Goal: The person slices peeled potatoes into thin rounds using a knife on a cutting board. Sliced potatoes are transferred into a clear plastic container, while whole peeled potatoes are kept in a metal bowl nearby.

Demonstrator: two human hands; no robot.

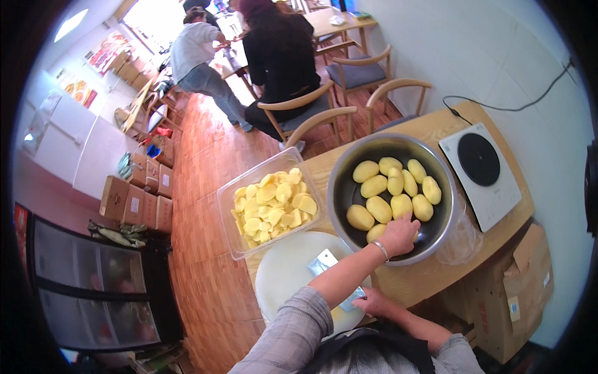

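Note:
My left hand (400,235) reaches across into a large metal bowl (332,205) of several peeled potatoes (379,209). Its fingers curl around one potato at the near side, mostly hidden by the hand. My right hand (372,302) grips a cleaver (322,262) by its handle end, the blade lying over a round white cutting board (280,276). My left forearm hides the middle of the blade. Beyond the board, a clear plastic tub (225,198) holds many potato slices (273,205).
An induction or electric hotplate (500,196) with a cord (514,108) stands right of the bowl, near a crumpled plastic bag (460,238). Cardboard boxes (490,299) sit below the table's right edge. Wooden chairs (322,119) and people (282,51) are beyond the table.

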